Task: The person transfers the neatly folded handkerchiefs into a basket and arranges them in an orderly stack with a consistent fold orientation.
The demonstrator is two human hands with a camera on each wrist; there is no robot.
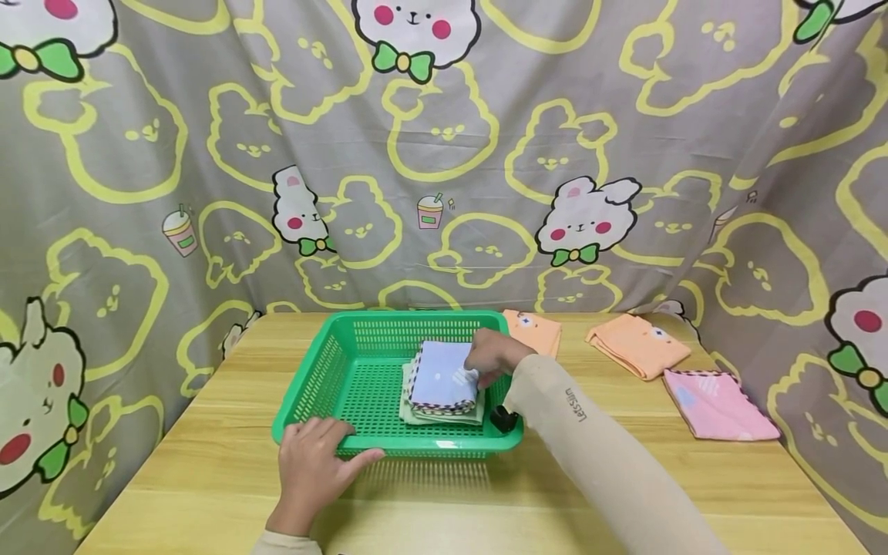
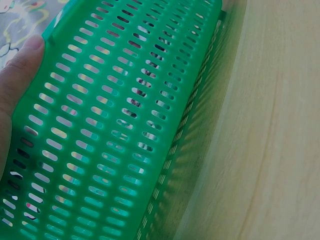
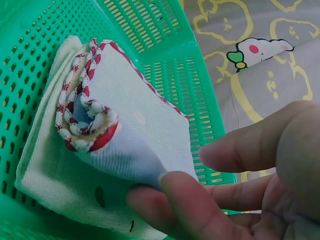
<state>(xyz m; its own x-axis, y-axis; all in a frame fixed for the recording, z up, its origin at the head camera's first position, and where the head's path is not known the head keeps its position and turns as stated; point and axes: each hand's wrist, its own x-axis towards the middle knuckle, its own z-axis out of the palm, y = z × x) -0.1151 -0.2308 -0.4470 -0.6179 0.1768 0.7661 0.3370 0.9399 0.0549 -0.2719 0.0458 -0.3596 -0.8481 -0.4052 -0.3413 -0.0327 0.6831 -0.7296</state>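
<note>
A: Item one, green basket. Position?

B: On the wooden desk, near its front edge. The left hand rests on the near rim, fingers laid over the slotted wall, the grip relaxed and clasping nothing. To my eye it steadies the basket so that it cannot slide.

A: Item two, contents.

B: A folded pale-blue cloth with red-and-white trim, lying on a folded cream cloth, both on the basket floor toward its right side. The right hand reaches in over the far right; the right wrist view shows its fingertips on the blue cloth's near corner with the thumb above, standing clear. Whether that grip truly pinches the corner I cannot tell. The hold at the edge seems meant to keep the fold flat on the stack.

A: Item three, loose stock.

B: Two folded orange cloths and a folded pink cloth, on the desk to the basket's right, apart from one another.

A: Surroundings?

B: A light wood-grain top, closed in at the back and both sides by a grey curtain printed with yellow bear outlines and white bears in green bows.
</note>
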